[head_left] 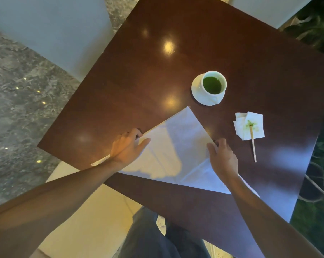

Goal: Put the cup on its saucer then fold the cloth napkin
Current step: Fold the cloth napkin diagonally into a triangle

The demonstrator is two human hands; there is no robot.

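Observation:
A white cup [214,84] holding green liquid stands on its white saucer [196,90] on the dark wooden table [138,71]. Nearer to me lies the white cloth napkin [176,146], spread flat in a roughly triangular shape with one corner pointing toward the saucer. My left hand [127,148] rests on the napkin's left edge, thumb lying on the cloth and fingers at the edge. My right hand [222,155] lies on the napkin's right edge, its fingertips over the border onto the table.
A crumpled paper tissue [241,131] stained green lies right of the napkin, with a wooden stir stick [253,146] across it. Pale chair seats stand at the far left and near left of the table. Plants border the right side. My legs show below the table edge.

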